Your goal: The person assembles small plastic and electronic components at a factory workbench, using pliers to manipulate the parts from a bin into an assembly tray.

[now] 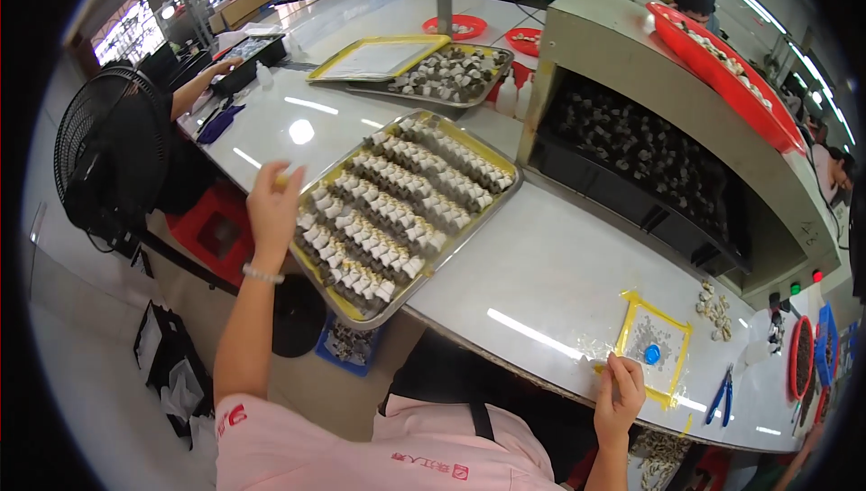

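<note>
My left hand (273, 207), a beaded bracelet at its wrist, is raised beside the left edge of a metal tray (422, 297). Motion smears its fingers; a yellowish spot shows at the tips, and I cannot tell if anything is held. Rows of small white-and-dark pieces (383, 207) stand in the tray on a yellow-edged sheet. My right hand (620, 393) is closed in a pinch at the table's front edge, with something small and yellowish at the fingertips. Just beyond it lies a yellow-taped square (663, 383) with a blue round cap (651, 354) and small grey bits on it.
A second tray (451, 76) of loose pieces lies behind, partly under a yellow-framed board (379, 58). At right stands an open-fronted beige box (586, 17) with dark pieces inside and a red basin (722, 67) on top. Blue pliers (720, 396) lie near right. A black fan (108, 148) stands left.
</note>
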A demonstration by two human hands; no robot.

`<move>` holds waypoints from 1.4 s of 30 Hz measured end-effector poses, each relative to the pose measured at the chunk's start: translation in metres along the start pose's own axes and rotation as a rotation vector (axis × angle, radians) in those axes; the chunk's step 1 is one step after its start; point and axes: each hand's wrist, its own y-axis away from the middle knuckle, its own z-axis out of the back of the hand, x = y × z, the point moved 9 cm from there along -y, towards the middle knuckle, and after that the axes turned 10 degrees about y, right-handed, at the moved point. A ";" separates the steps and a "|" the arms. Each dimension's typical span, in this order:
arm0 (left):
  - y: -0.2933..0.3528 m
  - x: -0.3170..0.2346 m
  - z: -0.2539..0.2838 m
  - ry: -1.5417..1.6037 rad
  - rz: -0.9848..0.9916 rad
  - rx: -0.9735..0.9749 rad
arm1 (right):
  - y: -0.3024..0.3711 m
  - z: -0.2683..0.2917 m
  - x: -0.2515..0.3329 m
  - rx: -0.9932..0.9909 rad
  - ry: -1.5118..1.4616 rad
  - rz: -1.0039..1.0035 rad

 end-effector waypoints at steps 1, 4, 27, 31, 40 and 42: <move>0.018 0.031 0.038 0.128 0.034 -0.085 | 0.000 -0.002 0.002 0.017 -0.024 0.016; 0.098 0.090 0.077 0.304 0.555 -0.202 | 0.000 -0.004 0.000 0.013 -0.003 0.009; 0.105 0.176 0.076 1.098 0.673 -0.632 | 0.004 -0.010 -0.008 0.062 0.040 -0.031; 0.062 0.259 0.105 1.003 0.658 -0.667 | 0.005 -0.018 -0.007 0.084 0.096 -0.045; -0.041 0.310 0.091 1.156 0.650 -0.395 | 0.001 -0.016 -0.003 0.056 0.266 0.024; -0.013 0.311 0.089 1.122 0.776 -0.510 | -0.001 -0.021 -0.004 0.077 0.255 0.029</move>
